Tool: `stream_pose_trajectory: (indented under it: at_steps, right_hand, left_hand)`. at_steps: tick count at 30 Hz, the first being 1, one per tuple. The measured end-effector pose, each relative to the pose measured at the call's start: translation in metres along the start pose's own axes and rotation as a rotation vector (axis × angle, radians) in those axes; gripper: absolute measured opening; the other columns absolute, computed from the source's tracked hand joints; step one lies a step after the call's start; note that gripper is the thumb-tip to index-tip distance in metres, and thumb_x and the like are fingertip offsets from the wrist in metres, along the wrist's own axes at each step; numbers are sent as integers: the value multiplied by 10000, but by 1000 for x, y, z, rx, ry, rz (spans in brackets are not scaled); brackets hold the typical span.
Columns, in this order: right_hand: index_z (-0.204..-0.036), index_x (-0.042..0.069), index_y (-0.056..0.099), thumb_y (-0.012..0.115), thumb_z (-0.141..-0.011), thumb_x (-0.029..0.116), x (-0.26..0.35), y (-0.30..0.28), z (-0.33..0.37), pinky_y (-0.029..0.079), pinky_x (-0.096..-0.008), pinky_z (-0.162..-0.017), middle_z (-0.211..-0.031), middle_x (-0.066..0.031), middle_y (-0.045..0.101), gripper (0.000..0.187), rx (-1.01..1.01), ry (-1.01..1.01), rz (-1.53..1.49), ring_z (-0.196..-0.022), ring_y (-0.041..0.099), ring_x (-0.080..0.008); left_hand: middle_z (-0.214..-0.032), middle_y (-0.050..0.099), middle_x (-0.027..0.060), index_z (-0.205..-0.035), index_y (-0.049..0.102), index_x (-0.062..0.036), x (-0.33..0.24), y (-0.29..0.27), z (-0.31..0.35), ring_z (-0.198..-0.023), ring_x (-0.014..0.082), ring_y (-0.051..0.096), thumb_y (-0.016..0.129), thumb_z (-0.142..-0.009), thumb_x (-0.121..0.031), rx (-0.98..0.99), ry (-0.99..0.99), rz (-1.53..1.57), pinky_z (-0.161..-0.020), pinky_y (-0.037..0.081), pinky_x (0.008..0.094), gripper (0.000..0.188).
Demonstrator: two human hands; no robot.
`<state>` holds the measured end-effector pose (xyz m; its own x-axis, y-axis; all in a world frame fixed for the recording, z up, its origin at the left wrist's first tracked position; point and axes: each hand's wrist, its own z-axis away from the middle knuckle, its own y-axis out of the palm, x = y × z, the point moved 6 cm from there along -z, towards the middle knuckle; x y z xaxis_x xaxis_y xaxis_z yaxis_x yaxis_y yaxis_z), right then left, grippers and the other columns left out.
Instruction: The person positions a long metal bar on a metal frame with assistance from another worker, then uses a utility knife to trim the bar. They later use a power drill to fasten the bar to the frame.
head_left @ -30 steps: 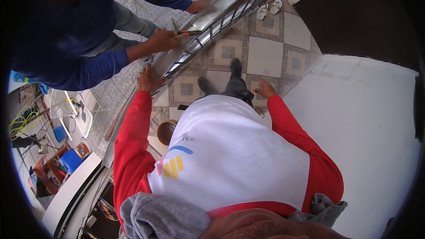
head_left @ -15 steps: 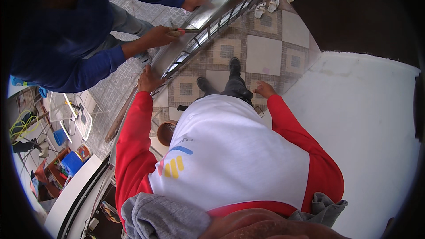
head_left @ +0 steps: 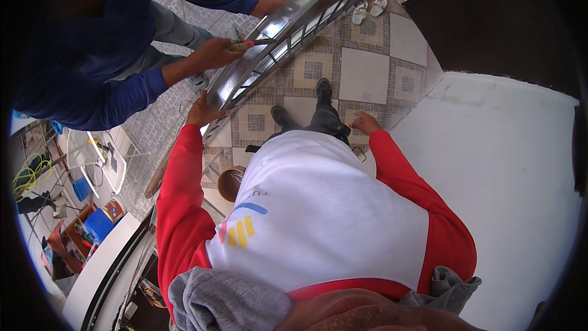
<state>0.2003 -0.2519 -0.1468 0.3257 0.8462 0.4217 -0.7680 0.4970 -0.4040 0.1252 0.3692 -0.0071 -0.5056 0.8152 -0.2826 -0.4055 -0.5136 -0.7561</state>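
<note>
My left hand (head_left: 203,111) grips the near end of a long, shiny metal channel (head_left: 278,26), thumb pointing right. The channel slants away along the top of a brown railing (head_left: 335,6) with dark bars. A co-worker in a blue sleeve (head_left: 138,93) stands across the railing. One of their hands (head_left: 269,6) is on the channel's far part; the other holds a narrow tool (head_left: 250,45) with a reddish patch and dark tip over it. My right hand (head_left: 366,123) hovers beside my hip near the white wall, empty, its fingers loosely bent and apart.
A brown round pot (head_left: 230,182) stands left of my body on the tiled floor (head_left: 364,76). White sandals (head_left: 369,10) lie by the railing. Lower left are a white chair (head_left: 113,168), a blue bucket (head_left: 82,189) and a yellow-green hose (head_left: 30,176). A white wall (head_left: 490,178) rises on my right.
The metal channel has tipped, showing more of its inner face. My left hand has shifted slightly left with its end. The co-worker's hands have moved a little; my right hand stays put.
</note>
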Motion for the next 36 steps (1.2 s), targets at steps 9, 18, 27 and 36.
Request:
stream_pose_trajectory:
  at_steps: [9,18,27,36]
  right_hand:
    - [-1430,91,559,849,-835,311,15,-11,-1,579,-397,-855,-1192,-141,697,698,-21,-21,32,-1048,689,-257]
    - [-1427,85,560,859,-818,352,17,-16,-1,555,-406,-912,-1186,-151,701,729,15,15,-12,-1079,683,-273]
    - [-1425,83,563,851,-824,343,21,-15,-4,534,-403,-938,-1179,-154,700,716,2,-8,25,-1103,673,-275]
    - [-1421,90,568,859,-805,367,26,-16,-1,533,-406,-955,-1199,-153,704,735,10,-11,4,-1116,677,-282]
  left_hand:
    - [-1521,451,323,-1592,206,64,6,9,-1,-1412,408,482,868,-633,-654,-3,-29,-42,-1165,413,419,1369]
    - [-1518,468,303,-1590,224,53,5,6,-1,-1414,390,485,884,-629,-630,43,-44,-11,-1163,415,419,1351]
    - [-1504,495,275,-1561,290,44,-1,2,5,-1393,392,504,907,-628,-555,-50,-40,-30,-1141,433,442,1269]
    - [-1397,580,224,-1465,414,-49,-6,-3,15,-1289,398,580,931,-613,-459,-226,24,-49,-1049,482,489,1077]
